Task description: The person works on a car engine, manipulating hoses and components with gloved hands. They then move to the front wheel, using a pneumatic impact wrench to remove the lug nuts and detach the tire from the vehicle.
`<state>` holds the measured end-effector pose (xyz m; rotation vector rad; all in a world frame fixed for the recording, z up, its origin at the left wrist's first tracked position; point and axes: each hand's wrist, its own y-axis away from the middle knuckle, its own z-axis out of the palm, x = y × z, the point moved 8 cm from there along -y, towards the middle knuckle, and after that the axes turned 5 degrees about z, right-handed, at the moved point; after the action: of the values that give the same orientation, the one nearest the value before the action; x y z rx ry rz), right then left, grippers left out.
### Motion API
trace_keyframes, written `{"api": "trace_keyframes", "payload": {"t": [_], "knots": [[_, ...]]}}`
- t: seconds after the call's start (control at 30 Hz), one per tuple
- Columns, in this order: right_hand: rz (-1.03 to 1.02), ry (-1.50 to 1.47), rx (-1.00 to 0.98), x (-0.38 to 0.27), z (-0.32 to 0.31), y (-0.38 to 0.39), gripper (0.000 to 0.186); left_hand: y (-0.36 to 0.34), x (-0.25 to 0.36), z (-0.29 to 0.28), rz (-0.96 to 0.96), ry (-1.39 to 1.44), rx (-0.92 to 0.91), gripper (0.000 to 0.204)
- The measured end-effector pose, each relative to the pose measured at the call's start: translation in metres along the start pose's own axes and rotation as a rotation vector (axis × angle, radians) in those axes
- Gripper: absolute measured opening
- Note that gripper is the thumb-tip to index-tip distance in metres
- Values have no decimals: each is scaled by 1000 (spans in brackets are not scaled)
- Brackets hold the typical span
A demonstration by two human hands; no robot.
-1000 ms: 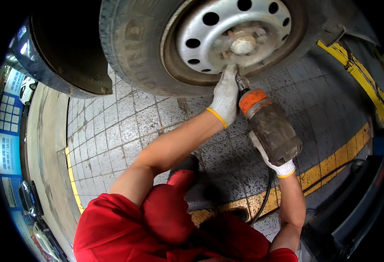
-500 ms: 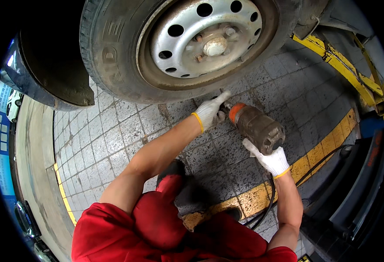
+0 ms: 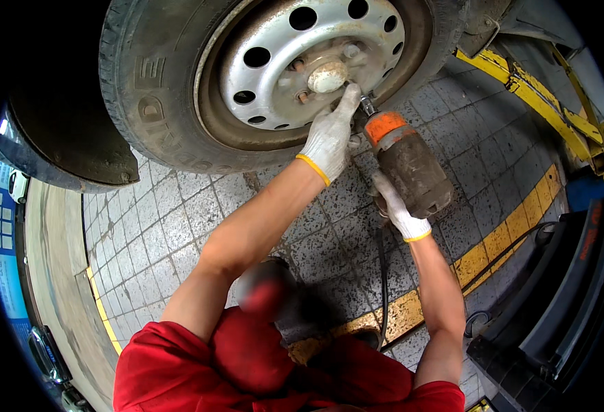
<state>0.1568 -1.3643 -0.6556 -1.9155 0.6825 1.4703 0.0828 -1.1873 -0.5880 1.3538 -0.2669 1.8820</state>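
Note:
An impact wrench (image 3: 415, 161) with a dark, dirty body and an orange front band is gripped at its rear underside by my gloved right hand (image 3: 398, 206). Its metal socket (image 3: 367, 105) points up toward the wheel. Beside that socket, my gloved left hand (image 3: 331, 134) reaches to the lower right of the hub, one digit stretched up and the others curled; what they hold, if anything, is hidden. The silver steel wheel (image 3: 236, 72) has round holes, a rusty centre cap (image 3: 328, 77) and several rusty bolt spots around it. A worn black tyre (image 3: 152, 110) surrounds it.
A yellow lift arm (image 3: 549, 103) stands at the right under the car. A dark bumper end (image 3: 61, 168) hangs at the left. A black hose (image 3: 384, 281) runs from the wrench over the grey tiled floor (image 3: 178, 206). Black equipment (image 3: 556, 295) stands at the lower right.
Both hands and the impact wrench have moved up toward the wheel hub. My left hand now overlaps the rim, and the socket has come close to the hub. The view has shifted slightly.

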Motion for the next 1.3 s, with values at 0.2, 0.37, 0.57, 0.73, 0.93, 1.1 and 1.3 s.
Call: {"api": "trace_keyframes", "payload": {"t": [0.2, 0.37, 0.57, 0.73, 0.93, 1.1, 1.3], "knots": [[216, -198, -80, 22, 10, -2, 16, -17, -10, -3, 98, 95, 9, 41], [29, -154, -18, -23, 24, -5, 18, -27, -13, 1, 146, 249, -130, 45], [195, -168, -45, 1, 29, 4, 46, -24, 2, 11, 102, 100, 143, 37], [-25, -4, -78, -23, 24, -1, 36, -37, -1, 6, 153, 83, 113, 35], [-211, 194, -50, -29, 22, -3, 38, -34, 4, 12, 144, 121, 150, 36], [-91, 54, -64, -31, 17, -6, 42, -32, 4, 13, 113, 203, 178, 38], [15, 61, -121, -27, -7, 11, 39, -16, 4, 27, 141, 226, 159, 35]]}}
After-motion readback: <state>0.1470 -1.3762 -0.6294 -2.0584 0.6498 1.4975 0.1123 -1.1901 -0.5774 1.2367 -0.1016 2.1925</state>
